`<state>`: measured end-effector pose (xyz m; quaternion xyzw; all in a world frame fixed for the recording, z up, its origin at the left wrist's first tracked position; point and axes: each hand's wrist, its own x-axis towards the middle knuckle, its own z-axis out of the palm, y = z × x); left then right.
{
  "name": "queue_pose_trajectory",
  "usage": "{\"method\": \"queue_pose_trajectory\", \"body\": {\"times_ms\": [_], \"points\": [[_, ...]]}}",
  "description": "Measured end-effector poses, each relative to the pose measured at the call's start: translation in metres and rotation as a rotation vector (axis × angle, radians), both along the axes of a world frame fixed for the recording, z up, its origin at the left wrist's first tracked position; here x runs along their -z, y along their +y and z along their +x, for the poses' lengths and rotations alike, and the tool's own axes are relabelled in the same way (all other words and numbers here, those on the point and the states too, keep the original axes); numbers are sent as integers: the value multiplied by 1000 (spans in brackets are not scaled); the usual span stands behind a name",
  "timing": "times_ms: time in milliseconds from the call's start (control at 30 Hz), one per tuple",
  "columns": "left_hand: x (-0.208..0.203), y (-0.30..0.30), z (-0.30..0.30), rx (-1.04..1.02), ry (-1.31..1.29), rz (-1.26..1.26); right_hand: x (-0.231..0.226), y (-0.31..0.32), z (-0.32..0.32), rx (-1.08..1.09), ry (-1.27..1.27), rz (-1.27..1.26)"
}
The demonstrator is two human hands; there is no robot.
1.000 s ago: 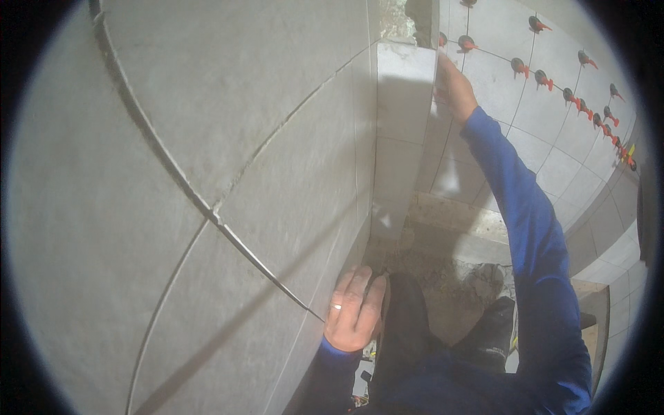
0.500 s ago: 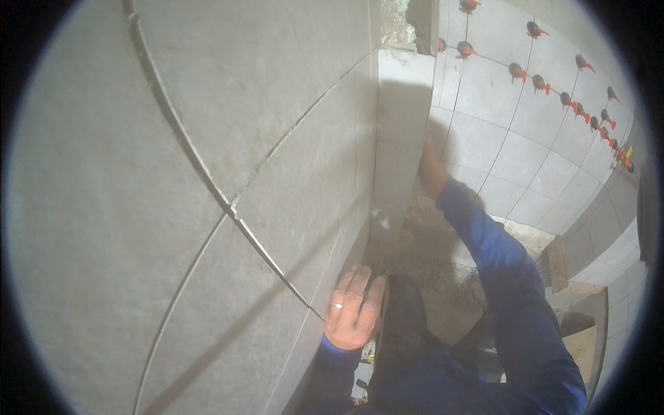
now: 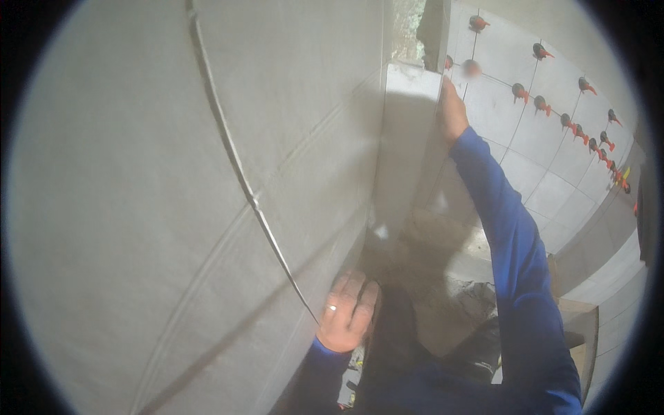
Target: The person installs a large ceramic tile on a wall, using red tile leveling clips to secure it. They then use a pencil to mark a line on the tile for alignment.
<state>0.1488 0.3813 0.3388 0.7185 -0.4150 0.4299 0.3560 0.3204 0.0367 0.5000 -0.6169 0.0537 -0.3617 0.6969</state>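
Note:
My right hand (image 3: 454, 114) reaches up along the right edge of a narrow grey wall tile (image 3: 413, 138) in the corner. Its fingers look stretched out and lie against that edge; part of them is hidden by the angle. My left hand (image 3: 348, 315), with a ring on one finger, is low beside the large grey tiled wall (image 3: 138, 207). Its fingers are slightly bent and apart, close to my dark trouser leg (image 3: 394, 332), with nothing visible in them. Whether that palm touches the wall or the leg is hidden.
Black-and-red tile levelling clips (image 3: 541, 106) stick out of the joints of the lighter tiled wall (image 3: 512, 131) on the right. Rough bare floor (image 3: 429, 270) lies below the corner. Above the narrow tile is an untiled patch (image 3: 408, 31).
My right hand has slid upward along the narrow tile's edge, and its arm is more extended. My left hand stays low by the wall. The whole view has shifted slightly.

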Motion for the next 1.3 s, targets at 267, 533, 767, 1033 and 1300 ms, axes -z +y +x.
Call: {"method": "queue_pose_trajectory", "body": {"times_ms": [267,533,767,1033,1300], "points": [[1,-4,-4,-119,31,32,5,-24,-20,-331,91,57],[16,-5,-3,-256,-66,74,194,0,-181,132,321,-634],[39,5,9,-273,-17,113,350,10,-384,300,804,-73],[30,11,9,-424,-58,228,466,-29,-543,483,727,164],[30,-17,1,-365,-136,165,452,-33,-572,553,632,246]]}}
